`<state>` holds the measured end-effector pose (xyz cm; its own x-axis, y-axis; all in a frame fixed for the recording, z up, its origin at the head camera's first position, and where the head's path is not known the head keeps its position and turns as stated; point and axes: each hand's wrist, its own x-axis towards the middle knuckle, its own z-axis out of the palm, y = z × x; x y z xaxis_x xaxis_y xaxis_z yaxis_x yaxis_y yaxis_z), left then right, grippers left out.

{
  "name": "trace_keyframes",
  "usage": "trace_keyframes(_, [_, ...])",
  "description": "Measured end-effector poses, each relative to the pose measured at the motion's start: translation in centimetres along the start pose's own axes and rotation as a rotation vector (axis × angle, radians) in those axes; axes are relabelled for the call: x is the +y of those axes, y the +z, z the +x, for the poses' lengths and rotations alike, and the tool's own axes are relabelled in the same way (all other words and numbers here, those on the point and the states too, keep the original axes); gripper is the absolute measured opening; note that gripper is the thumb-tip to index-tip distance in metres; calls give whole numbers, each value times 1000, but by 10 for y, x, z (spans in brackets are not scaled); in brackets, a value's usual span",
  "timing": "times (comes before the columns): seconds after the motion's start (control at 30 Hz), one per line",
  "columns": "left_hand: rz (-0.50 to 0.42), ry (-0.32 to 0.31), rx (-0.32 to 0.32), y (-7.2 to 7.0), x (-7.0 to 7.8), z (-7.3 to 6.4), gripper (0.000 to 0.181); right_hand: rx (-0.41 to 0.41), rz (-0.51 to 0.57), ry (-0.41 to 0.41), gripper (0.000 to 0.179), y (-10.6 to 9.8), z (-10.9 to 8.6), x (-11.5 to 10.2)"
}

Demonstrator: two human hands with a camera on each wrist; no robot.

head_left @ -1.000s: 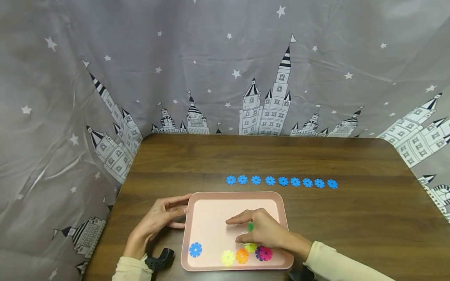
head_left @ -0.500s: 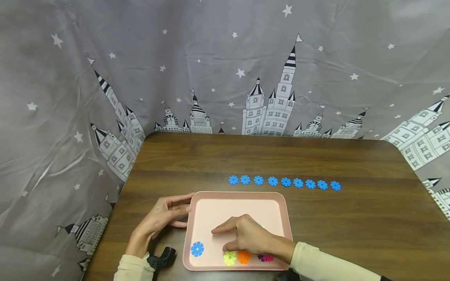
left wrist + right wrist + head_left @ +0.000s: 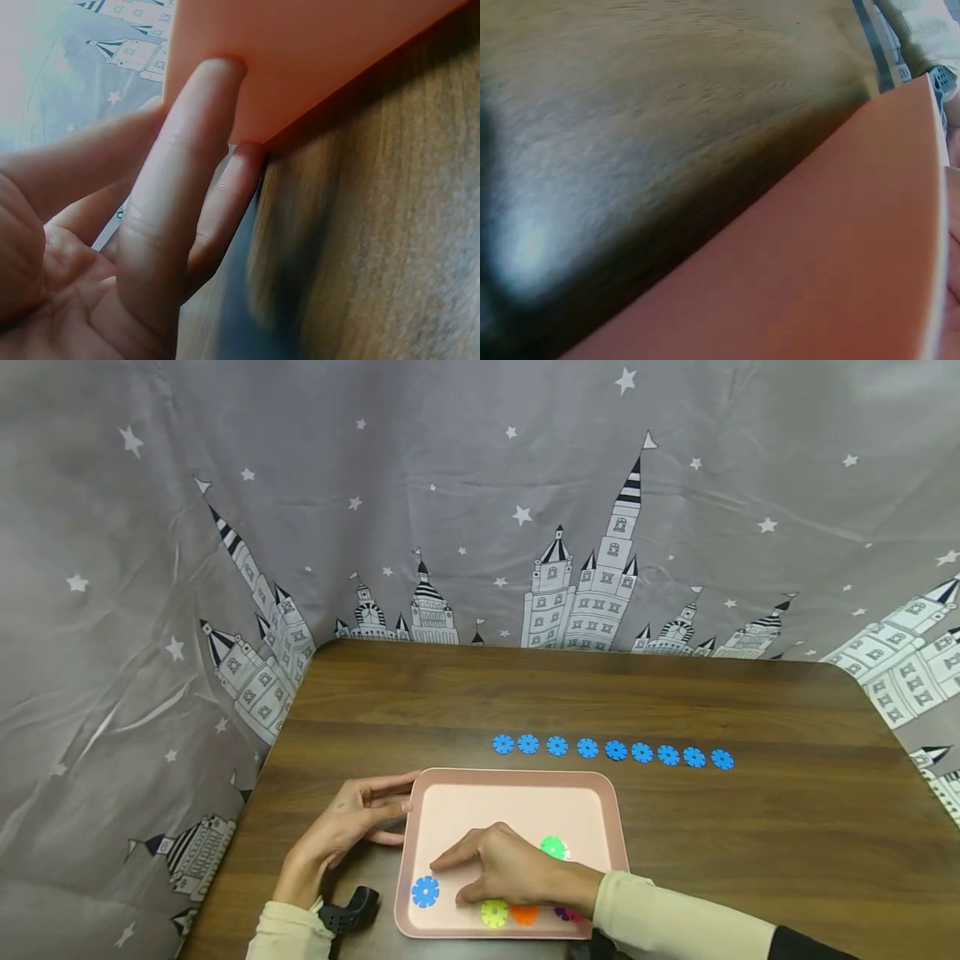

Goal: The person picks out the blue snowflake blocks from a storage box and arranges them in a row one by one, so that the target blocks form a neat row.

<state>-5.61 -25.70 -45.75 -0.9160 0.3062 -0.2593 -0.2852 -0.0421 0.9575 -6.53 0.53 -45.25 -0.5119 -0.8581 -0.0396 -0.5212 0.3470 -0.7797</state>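
Note:
My left hand (image 3: 348, 818) rests at the left rim of a pink tray (image 3: 517, 778). In the left wrist view, straight fingers (image 3: 176, 157) touch the tray's outer wall (image 3: 300, 52). Over the tray hovers my right hand (image 3: 506, 868), thumb and forefinger spread apart with nothing between them. Its fingertips are close to a blue notched plastic disc (image 3: 425, 892) in the tray's front left corner. Beside and under the right hand lie more such discs: yellow (image 3: 494, 913), orange (image 3: 524, 915) and green (image 3: 553, 847). A purple and a pink disc are partly hidden by the wrist.
Behind the tray, several blue discs (image 3: 587, 747) lie in a row on the wooden table (image 3: 420, 693). A grey curtain (image 3: 450, 468) printed with castles and stars hangs behind the table. Black bands are on both wrists.
My right hand has moved left across the tray toward the blue disc, uncovering the green one. The left hand stays at the rim. The head view has shifted slightly.

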Motion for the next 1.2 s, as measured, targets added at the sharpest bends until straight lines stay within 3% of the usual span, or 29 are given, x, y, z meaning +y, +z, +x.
trace_keyframes(0.2, [8,-7,13,0,-1,1,54,-32,-29,-14,44,6,9,-3])
trace_keyframes(0.5, [14,0,8,1,0,0,54,-37,-93,-104,42,14,21,-6])
trace_keyframes(0.83, [7,9,8,0,1,-1,54,-34,-286,-274,35,19,26,-5])
trace_keyframes(1.2, [0,13,6,1,0,-2,54,-34,-306,-297,30,21,24,-4])
